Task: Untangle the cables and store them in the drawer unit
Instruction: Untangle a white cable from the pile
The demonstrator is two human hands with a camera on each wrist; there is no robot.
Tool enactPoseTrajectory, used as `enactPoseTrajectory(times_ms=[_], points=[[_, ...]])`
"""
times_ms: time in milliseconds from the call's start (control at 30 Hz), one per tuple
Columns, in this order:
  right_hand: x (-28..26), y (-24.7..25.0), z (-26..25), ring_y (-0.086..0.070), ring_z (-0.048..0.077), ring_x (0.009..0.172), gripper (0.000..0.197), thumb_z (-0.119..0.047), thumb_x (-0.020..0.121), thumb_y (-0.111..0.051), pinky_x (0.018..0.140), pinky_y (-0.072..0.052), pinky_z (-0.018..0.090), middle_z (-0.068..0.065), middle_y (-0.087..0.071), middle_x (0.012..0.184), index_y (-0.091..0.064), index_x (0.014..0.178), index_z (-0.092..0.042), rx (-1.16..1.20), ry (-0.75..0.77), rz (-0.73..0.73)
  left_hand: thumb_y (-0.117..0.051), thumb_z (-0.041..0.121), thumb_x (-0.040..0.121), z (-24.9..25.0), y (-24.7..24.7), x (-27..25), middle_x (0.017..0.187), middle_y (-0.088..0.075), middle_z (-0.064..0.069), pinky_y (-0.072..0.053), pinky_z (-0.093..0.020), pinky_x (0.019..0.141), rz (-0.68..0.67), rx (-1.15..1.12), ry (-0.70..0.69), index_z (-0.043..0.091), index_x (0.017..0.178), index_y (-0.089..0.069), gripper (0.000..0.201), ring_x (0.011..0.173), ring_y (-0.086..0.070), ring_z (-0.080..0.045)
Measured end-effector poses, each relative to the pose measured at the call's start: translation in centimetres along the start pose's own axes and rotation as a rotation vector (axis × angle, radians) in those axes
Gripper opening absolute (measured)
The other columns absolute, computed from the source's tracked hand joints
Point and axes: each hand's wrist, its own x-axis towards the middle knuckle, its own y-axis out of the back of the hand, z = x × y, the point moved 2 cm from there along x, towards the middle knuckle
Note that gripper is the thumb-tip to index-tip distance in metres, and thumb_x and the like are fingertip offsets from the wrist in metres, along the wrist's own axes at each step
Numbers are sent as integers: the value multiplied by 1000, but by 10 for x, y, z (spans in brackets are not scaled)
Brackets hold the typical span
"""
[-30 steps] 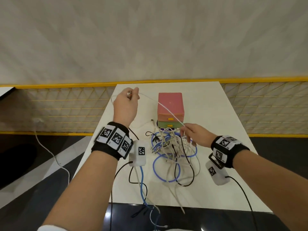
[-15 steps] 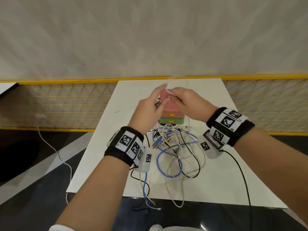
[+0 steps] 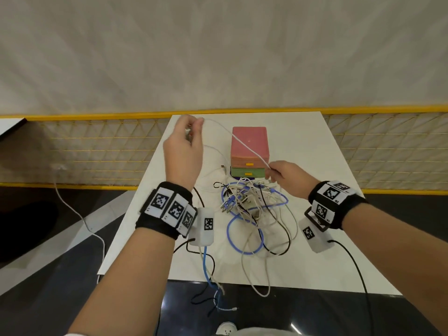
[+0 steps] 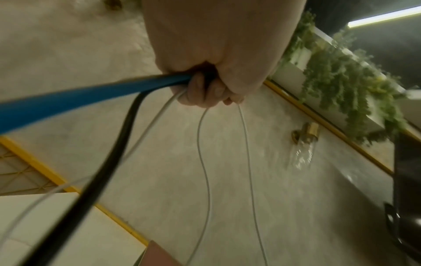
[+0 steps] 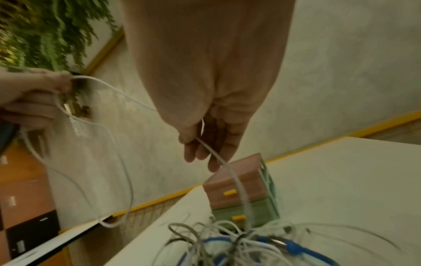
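Pulling apart from their meeting above the drawer unit, left hand and right hand each pinch the white cable, drawing it from the tangle at centre frame.

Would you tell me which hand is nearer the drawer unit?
Right. The right hand sits just beside the drawer unit front; the left hand is raised farther off to its left.

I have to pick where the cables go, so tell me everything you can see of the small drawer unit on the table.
The small plastic drawer unit stands upright at the far middle of the white table. It has a pink top and pink upper drawer and a green drawer beneath, each with a yellow handle, both closed. The tangled cable pile lies against its front.
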Motion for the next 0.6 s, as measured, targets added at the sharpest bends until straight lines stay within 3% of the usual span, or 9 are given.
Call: enactPoseTrajectory(times_ms=[100, 200, 267, 333, 400, 500, 600], points=[[-3, 5, 11, -58, 25, 79, 23, -10, 100, -38, 74, -46, 32, 4, -61, 82, -57, 90, -17, -16, -63, 80, -51, 32, 101, -4, 14, 7, 58, -40, 6, -28, -19, 45, 26, 7, 31, 17, 87, -53, 20, 47, -32, -7], [2, 19, 2, -64, 26, 73, 22, -11, 100, -39, 65, -55, 35, 0, -62, 79, -61, 103, -11, 93, -76, 214, -51, 33, 101, -10, 18, 4, 59, -42, -3, -28, -26, 46, 9, 29, 42, 13, 89, -55, 24, 49, -31, -11], [0, 22, -14, -66, 26, 70, 20, -11, 100, -43, 61, -56, 28, -2, -60, 81, -60, 110, -9, 168, -44, 179, -51, 32, 101, -13, 20, 0, 59, -41, -2, -29, -28, 48, 1, 30, 60, 11, 89, -56, 24, 50, -31, -13], [-6, 21, -33, -66, 25, 69, 14, -11, 98, -47, 64, -56, 28, 3, -60, 87, -59, 106, -13, 161, 27, 130, -52, 30, 101, -15, 22, -4, 58, -39, 1, -29, -25, 48, 1, 25, 77, 13, 86, -54, 22, 50, -31, -12], [-11, 21, -47, -60, 21, 72, 13, -10, 97, -49, 71, -52, 31, 3, -61, 94, -61, 99, -14, 77, 135, 216, -52, 30, 101, -17, 24, -9, 59, -40, 1, -29, -22, 47, 2, 28, 86, 15, 86, -53, 21, 48, -31, -9], [-6, 31, -49, -52, 21, 81, 22, -7, 95, -50, 75, -43, 32, 6, -57, 92, -68, 108, -3, -34, 200, 445, -52, 30, 100, -21, 28, -16, 58, -38, 2, -28, -20, 46, -3, 33, 114, 12, 88, -55, 22, 48, -30, -9], [-1, 36, -36, -48, 20, 85, 22, -7, 95, -51, 73, -32, 25, 9, -53, 94, -68, 109, -2, -138, 147, 448, -52, 31, 100, -23, 33, -23, 56, -36, 3, -26, -19, 45, -22, 40, 126, 13, 88, -55, 23, 47, -29, -9]])
